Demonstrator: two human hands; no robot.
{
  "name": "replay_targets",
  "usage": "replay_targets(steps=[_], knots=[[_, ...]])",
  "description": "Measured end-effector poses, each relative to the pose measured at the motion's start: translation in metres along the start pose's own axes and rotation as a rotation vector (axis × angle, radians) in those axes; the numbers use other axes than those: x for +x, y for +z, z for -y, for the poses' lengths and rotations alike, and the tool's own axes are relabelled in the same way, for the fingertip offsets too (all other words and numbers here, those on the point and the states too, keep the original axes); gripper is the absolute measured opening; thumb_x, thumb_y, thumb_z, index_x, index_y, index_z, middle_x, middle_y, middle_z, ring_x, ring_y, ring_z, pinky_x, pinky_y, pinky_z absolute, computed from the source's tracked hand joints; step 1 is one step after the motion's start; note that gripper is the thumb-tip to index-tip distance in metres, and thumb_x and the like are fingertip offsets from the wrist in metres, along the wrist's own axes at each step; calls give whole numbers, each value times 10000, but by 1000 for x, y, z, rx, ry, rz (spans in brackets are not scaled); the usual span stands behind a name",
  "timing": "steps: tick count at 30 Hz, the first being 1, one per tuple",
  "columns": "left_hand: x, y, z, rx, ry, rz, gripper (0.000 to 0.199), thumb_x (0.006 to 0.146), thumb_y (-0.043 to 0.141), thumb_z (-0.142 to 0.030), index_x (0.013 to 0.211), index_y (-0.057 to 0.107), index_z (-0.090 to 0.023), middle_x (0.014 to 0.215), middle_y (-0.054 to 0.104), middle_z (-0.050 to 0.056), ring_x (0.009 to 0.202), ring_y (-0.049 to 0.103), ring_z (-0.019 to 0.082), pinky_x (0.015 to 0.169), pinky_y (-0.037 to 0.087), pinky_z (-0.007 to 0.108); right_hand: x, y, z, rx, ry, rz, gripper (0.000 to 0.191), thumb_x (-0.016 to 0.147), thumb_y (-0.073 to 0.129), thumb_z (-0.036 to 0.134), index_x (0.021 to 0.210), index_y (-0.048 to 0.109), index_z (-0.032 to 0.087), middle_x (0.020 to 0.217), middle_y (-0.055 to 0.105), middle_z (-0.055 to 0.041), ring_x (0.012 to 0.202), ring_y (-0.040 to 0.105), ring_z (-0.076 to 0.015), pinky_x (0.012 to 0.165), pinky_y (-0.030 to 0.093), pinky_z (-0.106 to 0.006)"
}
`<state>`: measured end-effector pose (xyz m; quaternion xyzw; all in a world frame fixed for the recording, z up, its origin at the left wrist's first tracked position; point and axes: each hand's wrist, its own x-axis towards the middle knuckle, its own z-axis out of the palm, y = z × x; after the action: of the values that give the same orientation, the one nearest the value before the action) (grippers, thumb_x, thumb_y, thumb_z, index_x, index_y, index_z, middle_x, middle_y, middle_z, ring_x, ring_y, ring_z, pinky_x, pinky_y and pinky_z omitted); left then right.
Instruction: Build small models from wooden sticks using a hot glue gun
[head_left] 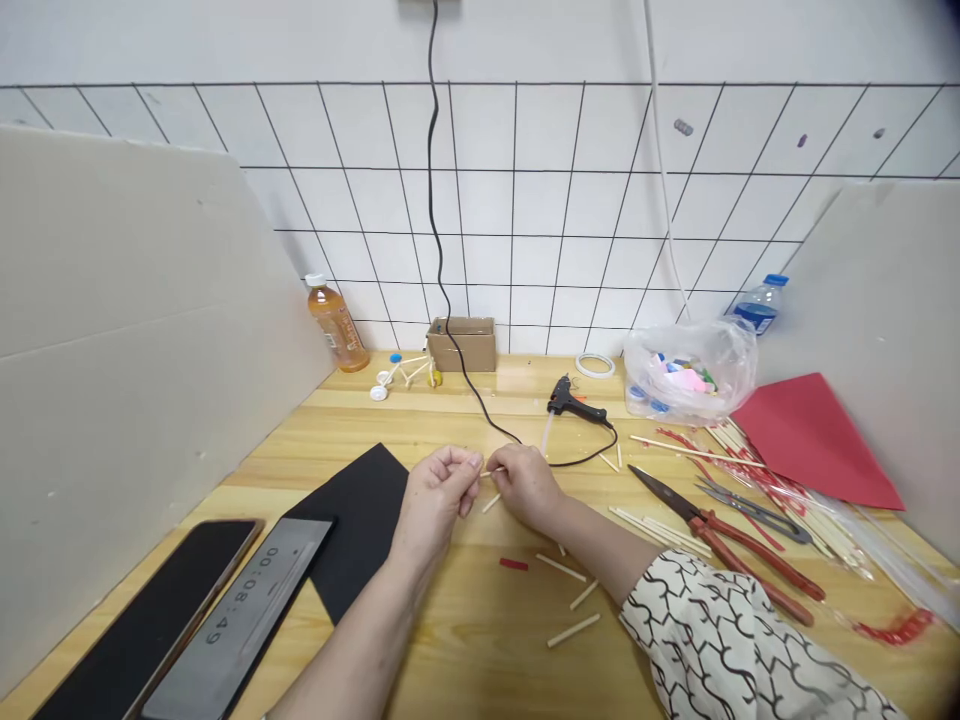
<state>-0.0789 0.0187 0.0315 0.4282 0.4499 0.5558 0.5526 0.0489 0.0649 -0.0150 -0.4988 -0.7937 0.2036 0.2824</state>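
Observation:
Over the middle of the wooden table, my left hand point(441, 492) and my right hand point(527, 486) meet with fingertips closed in a pinch. A short pale wooden stick point(490, 473) shows between them, mostly covered by the fingers. Just below lies another short stick point(491, 503), and nearer me are several cut stick pieces point(574, 631) and a small red strip point(514, 565). Beyond my right hand stands a black glue gun point(574, 402) with a clear glue stick in it.
Red-handled shears point(720, 545), small scissors point(757, 510) and bundled sticks lie right, by red paper point(825, 440) and a plastic bag point(690, 370). Left are black paper point(360, 520) and two phones point(240, 620). A cardboard box point(472, 345), stick model point(409, 372) and drink bottle point(337, 325) stand behind.

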Motion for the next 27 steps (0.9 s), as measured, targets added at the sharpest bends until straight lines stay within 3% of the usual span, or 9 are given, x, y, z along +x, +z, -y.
replay_targets(steps=[6,12,18,23,27], knots=[[-2,0,0,89,-17,37,241,721,578,-312,594,445,-156,409,409,-72,351,279,29,383,186,176,-1,5,0,-127,-37,35,181,777,475,103,766,639,178,827,660,-57,853,550,-184,772,341,-315],[-3,-1,0,275,-13,89,382,776,491,-369,477,367,-165,375,338,-64,351,250,38,364,190,178,-1,-1,1,-178,-27,13,161,766,506,118,814,642,189,889,656,-48,892,539,-181,778,346,-304],[-6,1,-5,333,-182,391,305,694,565,-418,559,456,-167,436,468,-40,361,360,57,382,274,177,4,-41,-5,-191,71,-87,156,772,508,180,862,635,181,883,663,-46,836,567,-161,760,392,-264],[-5,-1,-3,468,-167,365,174,662,555,-305,580,502,-161,480,519,-24,385,410,71,403,294,186,5,-84,-30,-228,266,-144,162,767,490,217,826,635,176,768,667,-35,704,588,-157,638,408,-245],[-3,-7,-1,784,-73,341,151,596,615,-239,522,503,-171,443,469,-48,419,395,82,416,255,189,-1,-94,-44,-279,380,-111,159,755,502,249,762,631,157,705,659,-40,649,580,-159,580,384,-242]])
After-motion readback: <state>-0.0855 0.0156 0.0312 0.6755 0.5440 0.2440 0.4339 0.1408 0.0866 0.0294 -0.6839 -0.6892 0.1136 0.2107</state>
